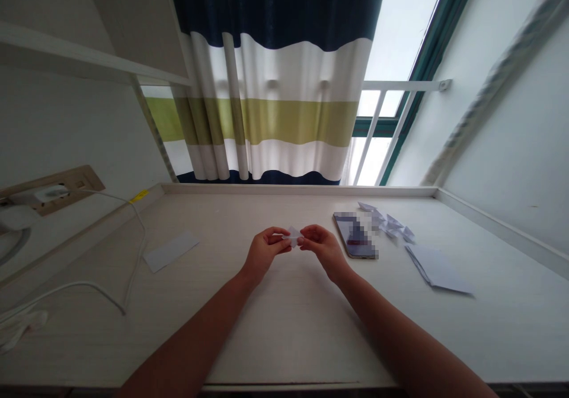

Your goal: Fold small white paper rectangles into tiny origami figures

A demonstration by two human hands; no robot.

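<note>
Just above nine o'clock from the central paper, a beige socket strip (84,180) with a white plug (40,194); lower, between eight and nine, a white cable (144,235) trailing over the tabletop (249,344). Closer, at nine, a flat white paper strip (171,253), then a broad stretch of room up to the left hand (260,259). Left grip nearly closed, thumb and fingers pinching a small folded paper (293,237): white, creased, pointed at twelve, sides partly covered by fingertips, exact height hard to tell. Far edge (297,190) at twelve, near edge (284,384) at six, with working room between. Right hand (326,253) likewise pinched narrow on the paper's three-o'clock side. Just beside at three, a phone (351,232); past it, small folded pieces (393,223) slightly above three, a paper stack (440,267) slightly below, then the raised right rim (502,232).
</note>
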